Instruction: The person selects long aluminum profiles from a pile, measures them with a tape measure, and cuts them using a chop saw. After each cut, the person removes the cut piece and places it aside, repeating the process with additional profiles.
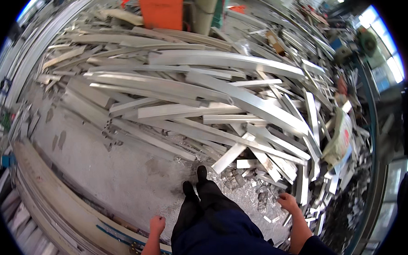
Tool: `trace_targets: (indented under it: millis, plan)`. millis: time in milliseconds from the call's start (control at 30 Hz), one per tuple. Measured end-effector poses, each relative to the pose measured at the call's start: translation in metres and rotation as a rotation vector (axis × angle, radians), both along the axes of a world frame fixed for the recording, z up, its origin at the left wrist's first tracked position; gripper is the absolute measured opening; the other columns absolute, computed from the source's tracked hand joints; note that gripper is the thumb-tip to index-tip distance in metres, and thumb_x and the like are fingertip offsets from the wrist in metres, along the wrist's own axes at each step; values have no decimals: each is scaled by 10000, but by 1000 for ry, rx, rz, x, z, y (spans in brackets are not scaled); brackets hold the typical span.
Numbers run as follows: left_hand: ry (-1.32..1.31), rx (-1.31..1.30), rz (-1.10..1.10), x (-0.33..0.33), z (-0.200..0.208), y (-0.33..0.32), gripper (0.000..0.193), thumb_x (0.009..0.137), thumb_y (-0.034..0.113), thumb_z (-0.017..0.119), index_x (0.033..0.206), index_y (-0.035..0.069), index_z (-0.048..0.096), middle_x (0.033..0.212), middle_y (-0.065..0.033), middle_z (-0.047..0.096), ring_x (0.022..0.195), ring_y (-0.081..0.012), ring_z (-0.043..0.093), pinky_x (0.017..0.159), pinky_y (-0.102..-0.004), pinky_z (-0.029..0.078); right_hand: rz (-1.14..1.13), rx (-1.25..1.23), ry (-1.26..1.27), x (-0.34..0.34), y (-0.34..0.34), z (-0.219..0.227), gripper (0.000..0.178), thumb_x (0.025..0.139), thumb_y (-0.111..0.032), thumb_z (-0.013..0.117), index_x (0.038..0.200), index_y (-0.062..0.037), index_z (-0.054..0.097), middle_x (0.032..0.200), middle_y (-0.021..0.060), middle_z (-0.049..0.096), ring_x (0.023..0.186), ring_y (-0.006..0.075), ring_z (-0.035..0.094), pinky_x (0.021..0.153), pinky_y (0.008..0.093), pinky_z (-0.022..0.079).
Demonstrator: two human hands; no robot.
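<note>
My left hand (157,224) hangs at my left side with its fingers curled in, and nothing shows in it. It is nearest to a long beige metal profile (75,197) on the left. Out to my right, my right hand (288,202) is also curled, with no object visible in it. Below and around it lie small silvery metal offcuts (267,219). Ahead of my feet spreads a heap of long silvery metal profiles (189,111), crossed over one another at many angles. One wide bent profile (257,104) lies on top.
An orange bin (161,11) stands behind the heap beside a round pillar (205,11). A whitish sack (339,140) leans among scraps at the right. Long profiles (41,41) are stacked at the far left. Grey concrete floor (101,164) runs between the heap and the beige profile.
</note>
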State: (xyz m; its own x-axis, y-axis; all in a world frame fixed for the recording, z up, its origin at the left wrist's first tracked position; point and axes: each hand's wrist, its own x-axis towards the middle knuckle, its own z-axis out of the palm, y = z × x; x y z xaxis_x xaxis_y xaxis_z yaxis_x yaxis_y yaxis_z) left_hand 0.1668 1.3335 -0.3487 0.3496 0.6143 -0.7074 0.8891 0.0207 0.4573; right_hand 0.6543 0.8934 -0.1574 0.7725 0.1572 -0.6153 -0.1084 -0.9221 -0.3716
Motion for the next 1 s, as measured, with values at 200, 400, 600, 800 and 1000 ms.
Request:
trace_targets:
  millis: [200, 400, 600, 800, 1000]
  plan:
    - [146, -72, 19, -14, 24, -49, 345, 813, 356, 611, 949, 57, 716, 917, -201, 700, 907, -371, 671, 806, -444, 528, 94, 66, 30, 99, 113, -43, 363, 798, -194, 677, 1092, 18, 657, 826, 78, 670, 633, 151, 628, 519, 302, 528]
    - [177, -97, 100, 15, 35, -34, 380, 817, 392, 618, 972, 58, 716, 975, -189, 700, 946, -361, 667, 836, -431, 520, 516, 168, -46, 154, 259, -92, 419, 757, -269, 693, 1078, -2, 672, 890, 140, 692, 739, 231, 672, 669, 345, 554]
    - [138, 7, 311, 52, 95, -8, 408, 838, 424, 632, 942, 35, 702, 920, -190, 699, 912, -352, 673, 812, -406, 525, 602, -70, -217, 261, 359, -186, 611, 709, -315, 726, 1220, -8, 592, 1212, 250, 589, 1147, 404, 549, 988, 470, 441]
    - [496, -277, 430, -78, 91, -103, 314, 921, 297, 586, 990, 2, 664, 860, -137, 682, 804, -232, 649, 766, -385, 513, 590, 11, -238, 317, 466, -192, 909, 732, -456, 721, 1380, 78, 371, 1392, 278, 436, 1306, 408, 405, 1092, 440, 363]
    - [589, -449, 447, -69, 132, -142, 292, 928, 288, 582, 1023, 20, 649, 874, -112, 670, 779, -222, 636, 736, -383, 522, 561, -40, -279, 385, 513, -250, 1111, 657, -519, 779, 1449, 72, 270, 1475, 270, 342, 1374, 391, 339, 1130, 418, 325]
